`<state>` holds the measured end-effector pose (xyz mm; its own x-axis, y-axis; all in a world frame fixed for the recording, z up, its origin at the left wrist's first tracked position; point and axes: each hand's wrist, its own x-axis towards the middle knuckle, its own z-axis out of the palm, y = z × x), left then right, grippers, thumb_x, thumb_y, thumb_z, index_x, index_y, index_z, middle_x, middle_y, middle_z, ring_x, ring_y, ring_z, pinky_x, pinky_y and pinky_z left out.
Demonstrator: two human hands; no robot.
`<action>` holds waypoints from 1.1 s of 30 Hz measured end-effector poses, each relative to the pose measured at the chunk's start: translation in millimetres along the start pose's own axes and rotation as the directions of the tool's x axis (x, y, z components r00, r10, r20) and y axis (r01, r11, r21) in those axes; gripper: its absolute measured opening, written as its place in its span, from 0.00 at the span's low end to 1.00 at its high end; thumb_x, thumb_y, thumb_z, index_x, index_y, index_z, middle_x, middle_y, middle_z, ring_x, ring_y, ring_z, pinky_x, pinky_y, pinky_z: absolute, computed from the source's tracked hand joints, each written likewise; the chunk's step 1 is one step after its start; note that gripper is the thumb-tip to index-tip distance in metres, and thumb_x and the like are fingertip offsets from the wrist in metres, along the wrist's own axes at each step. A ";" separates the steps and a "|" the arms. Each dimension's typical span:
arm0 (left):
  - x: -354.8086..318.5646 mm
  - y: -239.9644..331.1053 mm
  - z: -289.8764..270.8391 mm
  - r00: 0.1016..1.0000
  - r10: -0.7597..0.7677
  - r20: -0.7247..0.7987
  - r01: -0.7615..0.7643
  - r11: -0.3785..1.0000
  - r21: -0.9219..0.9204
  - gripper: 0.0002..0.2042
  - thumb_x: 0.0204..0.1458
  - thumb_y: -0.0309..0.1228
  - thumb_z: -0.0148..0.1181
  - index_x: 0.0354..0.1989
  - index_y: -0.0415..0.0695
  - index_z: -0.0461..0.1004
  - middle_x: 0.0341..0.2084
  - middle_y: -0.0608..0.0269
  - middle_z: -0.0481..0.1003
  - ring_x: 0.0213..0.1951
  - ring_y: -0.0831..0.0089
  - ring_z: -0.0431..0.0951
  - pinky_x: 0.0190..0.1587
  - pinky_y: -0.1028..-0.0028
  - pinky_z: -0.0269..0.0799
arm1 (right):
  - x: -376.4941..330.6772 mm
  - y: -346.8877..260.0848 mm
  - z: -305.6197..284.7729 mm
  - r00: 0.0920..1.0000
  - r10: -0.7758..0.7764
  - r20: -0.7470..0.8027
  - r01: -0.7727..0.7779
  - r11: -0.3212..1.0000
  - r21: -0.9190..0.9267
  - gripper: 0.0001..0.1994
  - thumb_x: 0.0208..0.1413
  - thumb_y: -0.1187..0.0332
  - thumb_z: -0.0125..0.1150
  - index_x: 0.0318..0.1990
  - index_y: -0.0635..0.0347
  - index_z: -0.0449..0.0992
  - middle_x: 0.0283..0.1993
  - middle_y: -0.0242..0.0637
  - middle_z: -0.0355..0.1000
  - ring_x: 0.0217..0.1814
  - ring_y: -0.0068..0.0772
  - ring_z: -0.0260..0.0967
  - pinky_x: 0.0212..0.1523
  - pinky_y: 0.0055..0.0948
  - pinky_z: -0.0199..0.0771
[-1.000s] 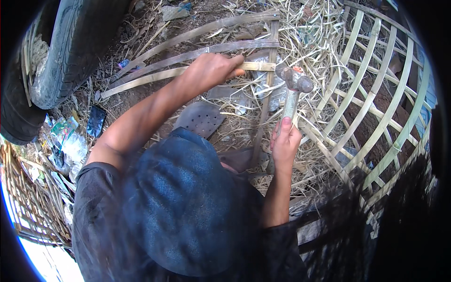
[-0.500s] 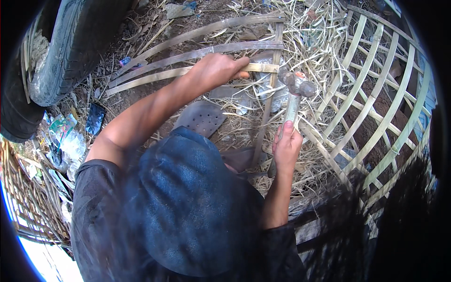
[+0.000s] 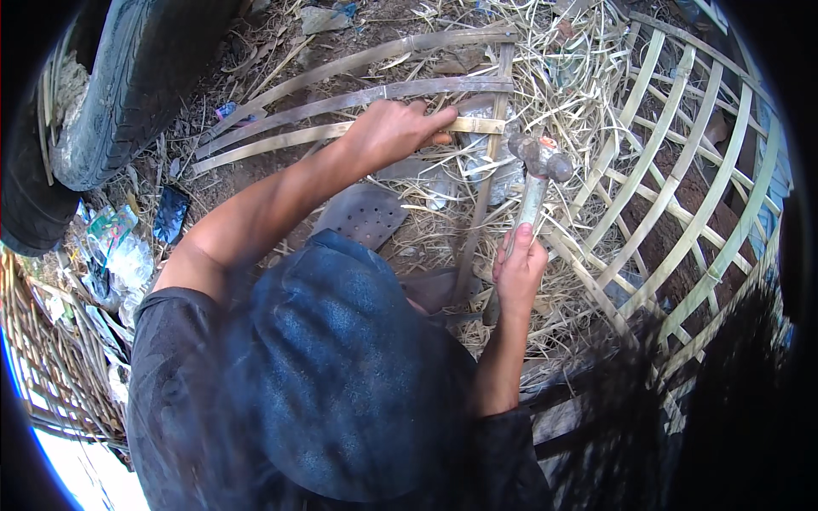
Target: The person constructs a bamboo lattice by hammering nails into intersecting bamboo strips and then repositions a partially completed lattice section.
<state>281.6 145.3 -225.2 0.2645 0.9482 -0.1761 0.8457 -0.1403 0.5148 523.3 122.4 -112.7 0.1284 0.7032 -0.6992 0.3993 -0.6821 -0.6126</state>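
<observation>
My left hand (image 3: 394,134) is closed around a light bamboo strip (image 3: 477,125) near its right end. That end lies across a flat upright slat (image 3: 483,196). Two more curved bamboo strips, an upper one (image 3: 375,53) and a middle one (image 3: 358,98), meet the same slat farther away. My right hand (image 3: 521,264) grips the pale handle of a hammer (image 3: 541,159). The worn metal head is just right of the strip's end, a small distance from it. Whether a nail is at the joint cannot be seen.
Bamboo shavings (image 3: 571,94) cover the ground. A woven bamboo lattice (image 3: 682,187) stands at the right. A perforated grey shoe (image 3: 362,213) is below the strips. Tyres (image 3: 128,102) stand at the upper left, above plastic litter (image 3: 128,255) and a stick basket (image 3: 60,358). A blue cap (image 3: 332,366) blocks the lower middle.
The hammer head has shifted slightly down and right, away from the strip's end. My left hand has moved very little and keeps its hold on the strip.
</observation>
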 end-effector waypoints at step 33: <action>6.5 -1.9 3.2 0.993 -0.012 0.119 0.016 0.999 -0.030 0.12 0.59 0.34 0.43 0.50 0.49 0.61 0.27 0.48 0.72 0.22 0.55 0.78 0.19 0.60 0.74 | -4.2 -31.2 7.1 0.955 -0.295 0.026 0.265 0.814 -0.517 0.21 0.62 0.58 0.51 0.28 0.72 0.73 0.14 0.41 0.63 0.17 0.27 0.58 0.21 0.35 0.59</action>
<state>283.2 150.9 -230.0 0.3076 0.9089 -0.2814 0.8355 -0.1166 0.5370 503.9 139.2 -93.2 -0.0186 0.8676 -0.4969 0.8287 -0.2647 -0.4932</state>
